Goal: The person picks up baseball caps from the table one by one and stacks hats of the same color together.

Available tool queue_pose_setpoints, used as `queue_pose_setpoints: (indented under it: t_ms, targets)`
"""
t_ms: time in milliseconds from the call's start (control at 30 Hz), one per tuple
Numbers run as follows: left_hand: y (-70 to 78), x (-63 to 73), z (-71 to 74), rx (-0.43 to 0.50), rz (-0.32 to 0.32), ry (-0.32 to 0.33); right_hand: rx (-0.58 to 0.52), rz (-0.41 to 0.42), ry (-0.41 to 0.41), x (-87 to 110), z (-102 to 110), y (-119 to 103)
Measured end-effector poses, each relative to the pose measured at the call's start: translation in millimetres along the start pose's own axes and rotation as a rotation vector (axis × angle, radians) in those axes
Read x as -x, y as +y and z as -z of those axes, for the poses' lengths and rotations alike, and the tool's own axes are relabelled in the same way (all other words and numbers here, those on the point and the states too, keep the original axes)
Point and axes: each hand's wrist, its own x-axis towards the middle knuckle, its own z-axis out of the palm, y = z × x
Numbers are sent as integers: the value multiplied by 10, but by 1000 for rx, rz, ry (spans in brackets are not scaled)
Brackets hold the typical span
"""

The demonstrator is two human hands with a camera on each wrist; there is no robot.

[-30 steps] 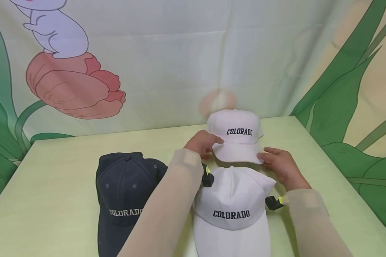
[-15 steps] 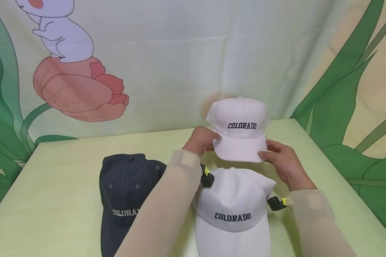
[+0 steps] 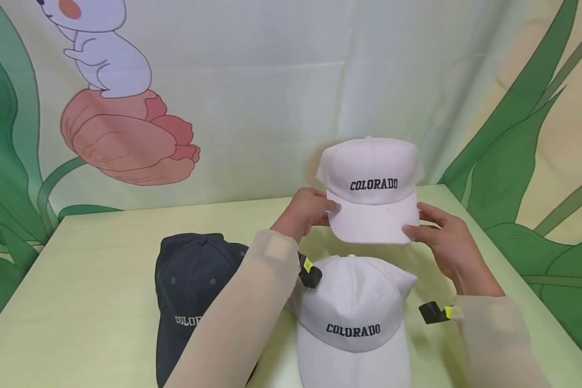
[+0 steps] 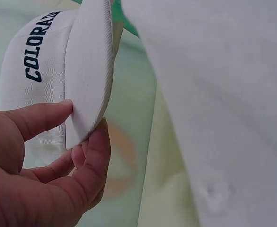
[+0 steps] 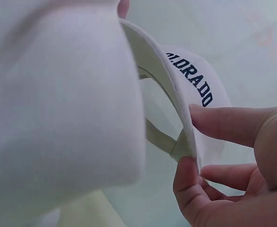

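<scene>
Both hands hold a white baseball cap point(image 3: 373, 167) with COLORADO lettering, raised above the back of the table. My left hand point(image 3: 306, 211) pinches the left side of its brim, thumb on top and fingers beneath, as the left wrist view shows on the brim point(image 4: 89, 71). On the opposite side my right hand point(image 3: 448, 237) pinches the brim, and the right wrist view shows the cap's hollow underside and back strap point(image 5: 161, 137). A second white cap point(image 3: 351, 307) lies in front, below the held one. Left of it is a dark navy cap point(image 3: 189, 291), partly hidden by my left sleeve.
The pale yellow table point(image 3: 102, 302) runs back to a hanging cloth point(image 3: 252, 124) printed with a rabbit, a flower and green leaves. A small black wrist device point(image 3: 311, 272) on the left arm overlaps the front white cap in the head view.
The far white cap has been lifted off the table and brought up and closer. My right hand, at first only touching the brim's edge, now pinches it. The other two caps stay put.
</scene>
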Motion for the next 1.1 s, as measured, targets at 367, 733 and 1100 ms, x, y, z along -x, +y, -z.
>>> queue_pose_setpoints:
  t_ms: [367,733,1100]
  targets:
    - [35,247,100,-6,-27,4,-39,31,-10,162,-49,-56]
    - [20,454,141,10,-59,0,32,32,3,362,-84,-79]
    - [-18,738,197,-19,-105,-77,45,34,-17,641,-66,-79]
